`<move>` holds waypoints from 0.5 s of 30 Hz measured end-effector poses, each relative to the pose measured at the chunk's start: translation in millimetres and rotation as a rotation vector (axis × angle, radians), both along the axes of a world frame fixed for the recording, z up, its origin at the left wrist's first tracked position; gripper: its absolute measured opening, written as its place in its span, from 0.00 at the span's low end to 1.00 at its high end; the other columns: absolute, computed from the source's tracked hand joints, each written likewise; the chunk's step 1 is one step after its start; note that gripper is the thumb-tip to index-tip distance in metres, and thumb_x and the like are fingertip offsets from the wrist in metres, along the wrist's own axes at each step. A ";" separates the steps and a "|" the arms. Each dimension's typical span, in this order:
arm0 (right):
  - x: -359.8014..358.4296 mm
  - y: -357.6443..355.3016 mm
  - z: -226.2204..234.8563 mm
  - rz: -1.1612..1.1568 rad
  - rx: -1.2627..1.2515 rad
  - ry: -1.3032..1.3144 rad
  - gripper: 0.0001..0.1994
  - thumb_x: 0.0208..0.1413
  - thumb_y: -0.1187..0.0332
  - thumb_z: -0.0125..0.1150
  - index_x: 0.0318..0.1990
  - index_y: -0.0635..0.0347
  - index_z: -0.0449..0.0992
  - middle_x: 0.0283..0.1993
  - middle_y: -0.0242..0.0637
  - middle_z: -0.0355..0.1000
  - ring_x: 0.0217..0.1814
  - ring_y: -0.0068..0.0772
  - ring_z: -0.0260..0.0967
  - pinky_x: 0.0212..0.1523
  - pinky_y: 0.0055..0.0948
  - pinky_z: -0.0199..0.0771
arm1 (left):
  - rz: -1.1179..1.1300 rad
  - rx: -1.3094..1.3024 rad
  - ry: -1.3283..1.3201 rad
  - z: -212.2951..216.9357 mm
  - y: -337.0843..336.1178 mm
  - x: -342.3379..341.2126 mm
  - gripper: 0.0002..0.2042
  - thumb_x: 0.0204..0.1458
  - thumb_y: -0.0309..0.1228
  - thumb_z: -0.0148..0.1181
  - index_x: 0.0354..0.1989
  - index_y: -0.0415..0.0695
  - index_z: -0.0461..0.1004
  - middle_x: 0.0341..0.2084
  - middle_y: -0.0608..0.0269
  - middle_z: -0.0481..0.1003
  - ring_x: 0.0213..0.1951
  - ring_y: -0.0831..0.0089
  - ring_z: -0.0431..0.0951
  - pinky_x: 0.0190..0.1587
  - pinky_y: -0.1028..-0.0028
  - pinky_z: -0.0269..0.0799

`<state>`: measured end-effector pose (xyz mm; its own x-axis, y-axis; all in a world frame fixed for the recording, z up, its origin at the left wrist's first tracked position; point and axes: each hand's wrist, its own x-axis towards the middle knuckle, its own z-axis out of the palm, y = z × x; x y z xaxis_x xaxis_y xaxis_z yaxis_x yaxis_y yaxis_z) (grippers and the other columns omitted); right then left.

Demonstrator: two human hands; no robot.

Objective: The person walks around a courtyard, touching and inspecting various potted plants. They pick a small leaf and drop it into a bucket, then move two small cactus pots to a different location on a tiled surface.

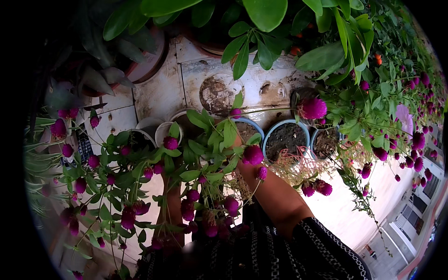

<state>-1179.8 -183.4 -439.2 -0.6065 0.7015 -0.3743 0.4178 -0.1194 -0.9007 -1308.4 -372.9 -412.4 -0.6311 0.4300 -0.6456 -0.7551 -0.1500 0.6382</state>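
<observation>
Reaching up from the lower edge of the frame, we push both forearms into the magenta flower stems. Our left hand at lower centre-left is buried in leaves; its grip we cannot tell. Our right hand lies nearer the blue-rimmed pot just to its right, fingers hidden too. The stems run upward from us.

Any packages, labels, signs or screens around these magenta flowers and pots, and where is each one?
None that I can see: no package, label, sign or screen shows.
What is there: magenta globe flowers on leafy stems, hiding both hands.
Round pots of soil in a row on the stained ledge.
Buildings far below at lower right are too small to show any sign.
</observation>
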 end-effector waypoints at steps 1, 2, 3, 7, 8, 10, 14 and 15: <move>-1.2 5.0 -21.1 -0.015 -0.026 -0.003 0.16 0.43 0.66 0.61 0.42 0.59 0.71 0.34 0.44 0.73 0.35 0.43 0.72 0.34 0.36 0.71 | -0.018 0.005 0.010 -2.1 10.9 0.3 0.23 0.49 0.28 0.55 0.55 0.43 0.62 0.46 0.59 0.68 0.47 0.69 0.69 0.47 0.70 0.66; -6.6 20.3 -56.9 0.026 0.147 -0.093 0.17 0.45 0.65 0.59 0.43 0.60 0.70 0.35 0.44 0.73 0.35 0.42 0.72 0.34 0.36 0.71 | -0.072 0.018 0.026 1.6 32.1 -2.0 0.23 0.49 0.28 0.56 0.55 0.43 0.62 0.46 0.59 0.68 0.47 0.70 0.69 0.47 0.70 0.66; -7.5 42.9 -87.9 0.057 0.320 -0.189 0.17 0.46 0.64 0.58 0.44 0.60 0.69 0.35 0.43 0.73 0.34 0.41 0.72 0.34 0.36 0.70 | -0.133 0.035 0.050 4.2 57.1 -3.8 0.23 0.49 0.28 0.56 0.55 0.43 0.62 0.46 0.59 0.69 0.47 0.70 0.69 0.47 0.70 0.66; 50.7 83.4 -70.8 -0.664 -1.017 0.791 0.18 0.58 0.56 0.46 0.48 0.58 0.68 0.45 0.38 0.69 0.42 0.36 0.68 0.42 0.35 0.71 | -0.230 0.057 0.136 -10.5 108.2 13.1 0.23 0.48 0.28 0.56 0.55 0.43 0.62 0.45 0.59 0.69 0.46 0.70 0.70 0.46 0.71 0.67; 62.4 95.5 -58.9 -0.706 -1.029 0.833 0.17 0.58 0.57 0.46 0.48 0.58 0.68 0.45 0.38 0.69 0.43 0.36 0.68 0.42 0.35 0.71 | -0.266 0.062 0.165 -16.0 123.8 20.9 0.23 0.48 0.27 0.56 0.55 0.43 0.62 0.45 0.59 0.69 0.46 0.70 0.70 0.46 0.71 0.67; 85.8 119.4 -30.6 -0.713 -0.870 0.794 0.17 0.58 0.58 0.46 0.49 0.59 0.67 0.45 0.39 0.69 0.43 0.36 0.68 0.43 0.35 0.70 | -0.351 0.071 0.253 -12.6 153.2 39.2 0.23 0.48 0.27 0.56 0.55 0.43 0.63 0.45 0.59 0.69 0.46 0.70 0.70 0.45 0.71 0.67; 138.7 138.7 11.2 -0.731 -0.630 0.645 0.16 0.59 0.62 0.45 0.50 0.60 0.66 0.46 0.39 0.68 0.45 0.36 0.67 0.45 0.35 0.70 | -0.512 0.097 0.457 -19.5 201.5 82.1 0.23 0.48 0.27 0.56 0.55 0.43 0.63 0.44 0.59 0.70 0.45 0.71 0.71 0.45 0.72 0.67; 147.8 139.7 22.3 -0.739 -0.609 0.623 0.16 0.59 0.62 0.45 0.50 0.61 0.66 0.46 0.39 0.68 0.45 0.36 0.67 0.45 0.35 0.70 | -0.544 0.092 0.504 -18.1 207.7 89.3 0.23 0.48 0.27 0.56 0.55 0.43 0.63 0.44 0.59 0.70 0.45 0.71 0.71 0.45 0.72 0.67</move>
<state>-1032.0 -43.7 -416.9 -0.3203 0.7690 -0.5532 -0.4357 -0.6382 -0.6348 -1219.1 -165.2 -430.5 -0.5234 0.8046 -0.2805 -0.3572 0.0917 0.9295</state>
